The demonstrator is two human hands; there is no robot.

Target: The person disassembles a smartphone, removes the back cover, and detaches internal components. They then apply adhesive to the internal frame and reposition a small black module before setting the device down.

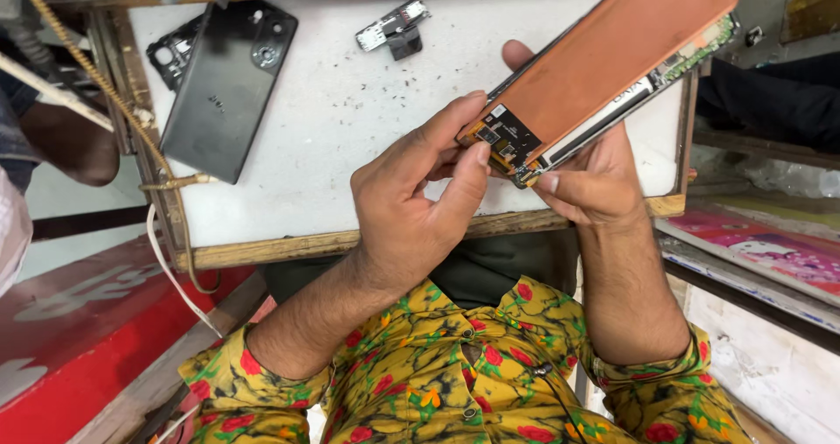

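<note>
Floral sleeves (437,383); 2 hands (420,199) hold opened phone (612,68).

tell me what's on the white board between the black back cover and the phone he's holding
In the head view, a small black-and-silver part lies on the white board between the black back cover and the opened phone.

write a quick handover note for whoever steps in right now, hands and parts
Left hand: fingertips pinch the lower end of the opened phone, at its small board.
Right hand: holds the phone from beneath, tilted above the white table.
Black back cover lies on the table's left, a small loose part near the top.
Done: cover off. Left: phone not yet closed.
</note>
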